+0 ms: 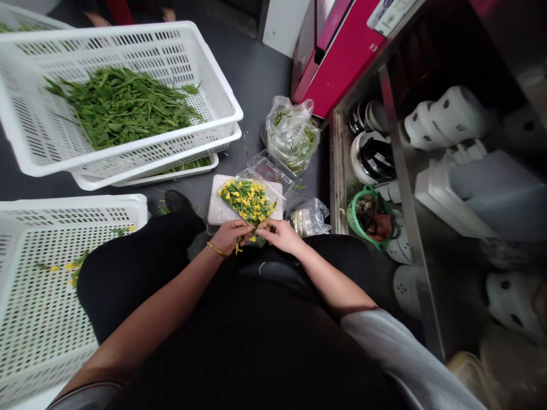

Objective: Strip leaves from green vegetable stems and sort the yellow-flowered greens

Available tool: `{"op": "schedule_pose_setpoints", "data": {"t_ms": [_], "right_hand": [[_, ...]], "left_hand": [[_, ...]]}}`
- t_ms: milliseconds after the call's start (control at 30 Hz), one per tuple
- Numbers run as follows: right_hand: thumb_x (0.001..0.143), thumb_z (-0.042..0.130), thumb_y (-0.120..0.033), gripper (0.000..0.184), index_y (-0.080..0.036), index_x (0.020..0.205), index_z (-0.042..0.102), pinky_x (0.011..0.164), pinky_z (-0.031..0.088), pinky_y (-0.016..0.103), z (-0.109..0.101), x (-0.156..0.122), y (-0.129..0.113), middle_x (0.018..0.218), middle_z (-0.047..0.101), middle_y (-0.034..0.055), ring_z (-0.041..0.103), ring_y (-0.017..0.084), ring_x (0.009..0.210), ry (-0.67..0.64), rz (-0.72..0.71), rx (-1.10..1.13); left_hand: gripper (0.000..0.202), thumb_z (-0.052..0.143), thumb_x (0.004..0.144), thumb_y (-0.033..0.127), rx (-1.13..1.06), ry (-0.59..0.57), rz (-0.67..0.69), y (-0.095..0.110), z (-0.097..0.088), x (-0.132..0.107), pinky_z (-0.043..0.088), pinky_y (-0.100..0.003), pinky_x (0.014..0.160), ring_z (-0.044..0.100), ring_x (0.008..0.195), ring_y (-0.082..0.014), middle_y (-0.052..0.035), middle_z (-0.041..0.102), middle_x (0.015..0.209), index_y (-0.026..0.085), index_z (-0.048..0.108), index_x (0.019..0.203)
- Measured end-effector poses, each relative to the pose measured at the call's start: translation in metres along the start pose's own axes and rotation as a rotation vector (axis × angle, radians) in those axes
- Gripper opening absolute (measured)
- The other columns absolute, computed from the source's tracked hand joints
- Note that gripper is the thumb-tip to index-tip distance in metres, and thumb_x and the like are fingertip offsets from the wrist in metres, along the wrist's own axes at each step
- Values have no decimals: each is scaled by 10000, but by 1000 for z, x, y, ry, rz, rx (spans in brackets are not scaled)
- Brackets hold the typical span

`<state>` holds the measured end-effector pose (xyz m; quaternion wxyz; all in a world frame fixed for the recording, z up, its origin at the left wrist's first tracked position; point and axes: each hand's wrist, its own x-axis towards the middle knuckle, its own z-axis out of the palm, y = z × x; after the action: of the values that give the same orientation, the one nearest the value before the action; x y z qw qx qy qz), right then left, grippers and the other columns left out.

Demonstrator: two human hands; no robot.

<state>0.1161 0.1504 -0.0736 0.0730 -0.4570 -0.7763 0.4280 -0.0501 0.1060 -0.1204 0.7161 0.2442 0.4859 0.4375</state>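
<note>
Green stems with yellow flowers (250, 199) are piled in a clear plastic tray (280, 191) on a pinkish-white box (217, 196) in front of me. My left hand (236, 230), a yellow bracelet at its wrist, is closed around a small flowering stem (238, 247) whose yellow buds hang below the fingers. Fingertips of my right hand (280, 232) are pinched close against the left ones at the near edge of the pile. Exactly what lies between the right fingers is too small to make out.
Stacked white baskets (217, 114) hold leafy greens (128, 105) at upper left. Another white basket (43, 239) with few flowering stems is at my left knee. Plastic bags (293, 134) sit ahead. A metal shelf (410, 216) with containers and a green basket (354, 219) flanks my right.
</note>
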Motion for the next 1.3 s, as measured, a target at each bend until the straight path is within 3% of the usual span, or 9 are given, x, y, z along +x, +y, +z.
{"op": "schedule_pose_setpoints", "data": {"t_ms": [233, 367, 433, 533, 633, 700, 833, 1033, 1300], "right_hand": [[767, 579, -360, 219, -154, 693, 579, 577, 392, 201, 3, 9, -6, 639, 579, -13, 522, 86, 585, 3, -27, 119], [723, 594, -440, 303, -166, 644, 492, 405, 360, 184, 13, 14, 9, 484, 478, -62, 428, 59, 378, -49, 294, 475], [704, 616, -412, 276, -160, 663, 510, 397, 377, 186, 9, 17, 19, 517, 519, -47, 464, 66, 383, -189, 391, 488], [707, 611, -264, 141, -157, 798, 606, 507, 440, 201, -2, 30, 29, 721, 641, -2, 557, 80, 492, -366, 297, 218], [744, 561, -245, 143, -180, 842, 642, 676, 451, 230, -4, 59, 31, 851, 670, 21, 608, 117, 688, -131, 182, -205], [765, 547, -342, 201, -183, 837, 647, 709, 441, 258, 3, 80, 30, 878, 669, 53, 609, 168, 803, -43, 193, -426], [771, 528, -366, 223, -197, 864, 641, 677, 424, 261, 16, 101, 30, 943, 653, 75, 595, 200, 857, -87, 232, -601], [822, 477, -354, 213, -197, 904, 596, 677, 396, 245, 0, 61, 14, 913, 623, 59, 578, 162, 771, -15, 71, -583], [855, 479, -358, 201, -190, 911, 575, 639, 373, 215, 14, -1, -6, 830, 636, 36, 575, 137, 727, -26, -38, -410]], "left_hand": [[141, 661, 610, 230, 577, 54, 314, 5, 6, -9, 326, -206, 508, 430, 504, -82, 27, 528, 496, 144, 596, 519], [101, 668, 640, 251, 525, 59, 372, 10, 4, -14, 357, -215, 534, 460, 548, -98, 3, 584, 578, 152, 658, 621], [115, 680, 637, 263, 359, 35, 298, 13, 1, -15, 338, -208, 483, 437, 505, -91, 5, 558, 548, 151, 653, 643], [141, 668, 625, 265, -68, -56, 112, 16, -5, -14, 300, -198, 414, 421, 461, -85, 1, 523, 538, 141, 601, 626], [182, 635, 614, 300, -410, -186, -12, 18, -8, -12, 320, -205, 400, 462, 493, -104, -30, 539, 616, 130, 576, 645], [214, 613, 643, 336, -481, -194, -63, 18, -8, -10, 304, -200, 374, 448, 464, -100, -23, 515, 594, 128, 577, 684], [195, 649, 645, 296, -421, -50, -106, 14, -7, -5, 206, -159, 327, 372, 373, -58, 30, 444, 509, 134, 543, 670], [316, 743, 569, 317, -209, 151, -88, 4, -3, 2, 170, -139, 297, 342, 321, -29, 40, 497, 510, 134, 550, 739], [356, 760, 555, 371, -116, 74, -25, -7, 2, -2, 172, -141, 290, 336, 318, -14, 26, 543, 552, 137, 502, 632]]}}
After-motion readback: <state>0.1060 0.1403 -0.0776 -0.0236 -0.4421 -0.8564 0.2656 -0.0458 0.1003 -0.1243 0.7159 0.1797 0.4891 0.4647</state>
